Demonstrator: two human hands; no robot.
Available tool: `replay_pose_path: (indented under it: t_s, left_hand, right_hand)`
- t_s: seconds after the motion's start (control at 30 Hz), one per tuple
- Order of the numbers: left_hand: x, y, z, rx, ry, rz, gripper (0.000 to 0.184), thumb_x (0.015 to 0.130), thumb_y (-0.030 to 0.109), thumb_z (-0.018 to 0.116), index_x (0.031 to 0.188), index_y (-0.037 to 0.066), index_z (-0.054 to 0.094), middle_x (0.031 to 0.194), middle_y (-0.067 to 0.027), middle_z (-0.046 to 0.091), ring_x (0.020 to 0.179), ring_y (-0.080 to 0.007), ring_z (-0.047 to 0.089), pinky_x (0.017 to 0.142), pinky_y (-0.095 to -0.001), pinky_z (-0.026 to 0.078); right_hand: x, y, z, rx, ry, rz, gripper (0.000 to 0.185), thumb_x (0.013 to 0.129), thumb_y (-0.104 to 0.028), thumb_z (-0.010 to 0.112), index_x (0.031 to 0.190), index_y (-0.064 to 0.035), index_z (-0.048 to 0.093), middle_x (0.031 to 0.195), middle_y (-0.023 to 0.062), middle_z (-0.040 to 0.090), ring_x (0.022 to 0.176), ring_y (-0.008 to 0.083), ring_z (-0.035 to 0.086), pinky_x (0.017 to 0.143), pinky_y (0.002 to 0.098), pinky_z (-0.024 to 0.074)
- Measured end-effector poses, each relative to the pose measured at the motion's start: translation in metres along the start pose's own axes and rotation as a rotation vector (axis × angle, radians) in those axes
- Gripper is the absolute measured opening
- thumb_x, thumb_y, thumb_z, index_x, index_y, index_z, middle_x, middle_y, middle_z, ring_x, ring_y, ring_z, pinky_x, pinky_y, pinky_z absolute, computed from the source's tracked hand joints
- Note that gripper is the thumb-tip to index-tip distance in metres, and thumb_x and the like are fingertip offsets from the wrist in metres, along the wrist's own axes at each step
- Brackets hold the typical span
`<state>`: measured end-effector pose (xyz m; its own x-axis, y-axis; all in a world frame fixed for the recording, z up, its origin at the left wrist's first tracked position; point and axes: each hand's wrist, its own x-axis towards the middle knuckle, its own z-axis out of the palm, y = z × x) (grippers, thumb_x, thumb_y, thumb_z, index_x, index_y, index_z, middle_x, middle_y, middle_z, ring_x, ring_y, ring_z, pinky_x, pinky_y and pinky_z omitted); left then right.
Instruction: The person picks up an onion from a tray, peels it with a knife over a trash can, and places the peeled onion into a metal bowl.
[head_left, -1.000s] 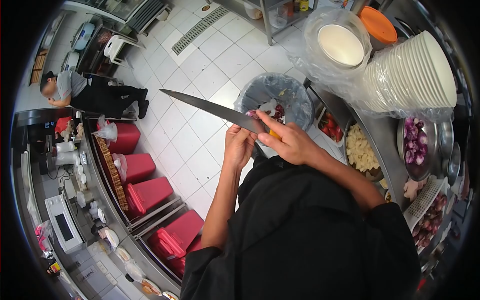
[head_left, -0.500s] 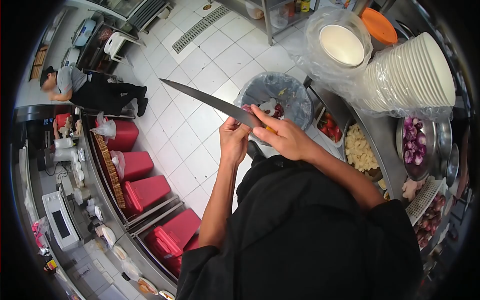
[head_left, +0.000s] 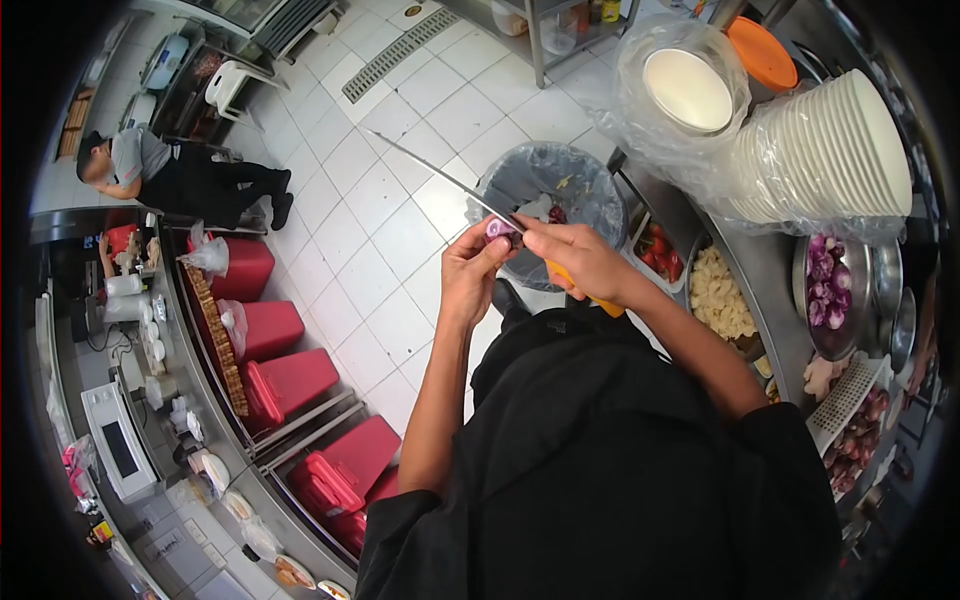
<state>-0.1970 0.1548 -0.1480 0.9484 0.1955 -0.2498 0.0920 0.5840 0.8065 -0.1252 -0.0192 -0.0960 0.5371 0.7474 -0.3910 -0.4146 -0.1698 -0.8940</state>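
A small purple onion (head_left: 497, 231) sits in the fingers of my left hand (head_left: 467, 275), its pale cut face turned up. My right hand (head_left: 578, 262) grips a long kitchen knife (head_left: 440, 174) by its yellow handle (head_left: 600, 303). The blade stands nearly edge-on beside the onion and points to the upper left; I cannot tell if it touches. Under both hands is a bin with a grey liner (head_left: 600, 205), holding some peelings. To the right, a metal bowl (head_left: 800, 290) contains peeled purple onions, and unpeeled ones (head_left: 862, 440) lie near a white perforated basket (head_left: 845, 405).
Stacked white tubs in plastic (head_left: 820, 150) stand on the right counter, near chopped pale pieces (head_left: 720, 295) and red peppers (head_left: 657, 255). Several red bins (head_left: 290, 375) line the left counter. Another person (head_left: 180, 180) stands at the far left.
The knife blade has turned from showing its flat side to nearly edge-on. My right hand has shifted slightly to the right and down, exposing the yellow handle and the onion.
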Motion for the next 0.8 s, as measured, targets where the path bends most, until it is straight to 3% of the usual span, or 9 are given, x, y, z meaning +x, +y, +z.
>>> replay_pose_path:
  t_s: [0.2,0.53,0.73,0.8]
  left_hand:
    - [-0.001,-0.006,-0.005,0.008,-0.001,-0.027,0.033,0.087,0.006,0.061,0.118,-0.005,0.054,0.105,-0.0137,0.062,0.093,-0.0224,0.062,0.088,-0.0340,0.050]
    - [-0.005,-0.014,-0.011,-0.130,-0.011,-0.053,0.035,0.083,-0.001,0.056,0.118,-0.006,0.055,0.109,-0.0150,0.061,0.096,-0.0231,0.062,0.088,-0.0343,0.050]
    - [-0.011,-0.017,-0.015,-0.101,-0.005,-0.037,0.040,0.080,-0.001,0.051,0.120,-0.006,0.053,0.117,-0.0194,0.058,0.106,-0.0271,0.058,0.096,-0.0383,0.045]
    - [-0.014,-0.014,-0.015,-0.118,-0.067,-0.049,0.045,0.080,0.001,0.051,0.124,-0.007,0.050,0.123,-0.0211,0.054,0.107,-0.0283,0.057,0.099,-0.0383,0.044]
  right_hand:
    - [0.006,0.005,-0.009,0.073,-0.037,0.045,0.050,0.095,-0.040,0.045,0.137,-0.0128,0.047,0.055,-0.0028,0.041,0.044,0.0044,0.038,0.038,0.0201,0.0330]
    - [0.007,0.010,-0.008,0.088,-0.071,0.071,0.048,0.095,-0.042,0.044,0.131,-0.0107,0.051,0.055,-0.0018,0.041,0.043,0.0048,0.037,0.038,0.0209,0.0316]
    - [0.011,0.020,-0.014,0.110,0.036,0.069,0.044,0.095,-0.044,0.046,0.116,-0.0068,0.057,0.057,0.0001,0.046,0.042,0.0055,0.040,0.037,0.0209,0.0349]
    - [0.015,0.020,-0.026,0.123,0.075,0.099,0.041,0.096,-0.045,0.045,0.102,-0.0070,0.057,0.057,0.0000,0.045,0.042,0.0057,0.041,0.038,0.0214,0.0351]
